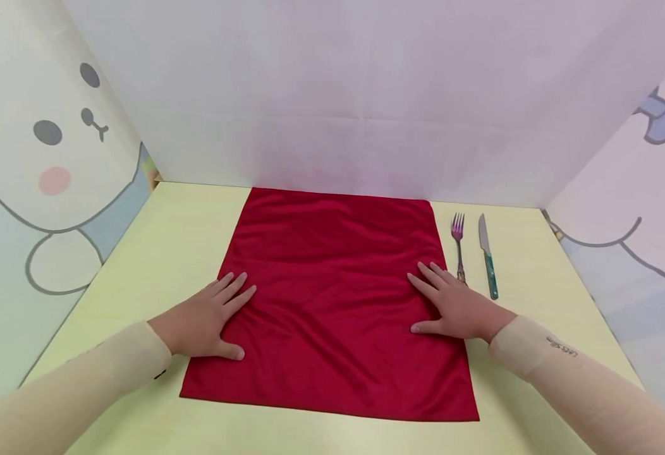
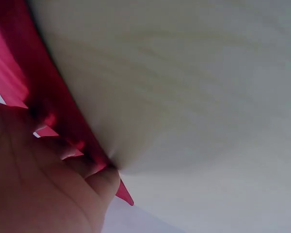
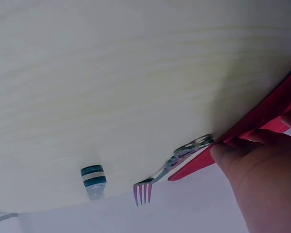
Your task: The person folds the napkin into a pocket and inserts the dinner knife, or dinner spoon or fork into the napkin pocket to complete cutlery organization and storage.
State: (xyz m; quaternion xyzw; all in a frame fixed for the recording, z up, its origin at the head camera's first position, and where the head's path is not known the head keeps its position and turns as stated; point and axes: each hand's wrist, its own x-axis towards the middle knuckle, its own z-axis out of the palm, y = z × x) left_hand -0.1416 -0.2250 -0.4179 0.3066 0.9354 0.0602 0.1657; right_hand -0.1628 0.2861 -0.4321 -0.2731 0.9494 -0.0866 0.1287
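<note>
A red cloth napkin (image 1: 332, 303) lies spread out on the pale table, lightly wrinkled, with diagonal creases in its near half. My left hand (image 1: 204, 319) rests flat on its left edge, fingers straight and spread. On the opposite edge my right hand (image 1: 452, 306) lies palm down, fingers extended over the cloth. Just beyond the right hand is a fork (image 1: 458, 237), tines pointing away, its handle end partly behind the hand. To the fork's right lies a knife (image 1: 487, 253) with a green handle. The right wrist view shows the fork's patterned handle (image 3: 184, 154) close to the fingers.
The light wooden table (image 1: 179, 221) shows on both sides of the cloth. A white curtain wall (image 1: 355, 95) stands along its back edge. Panels with cartoon prints (image 1: 54, 158) flank the table left and right.
</note>
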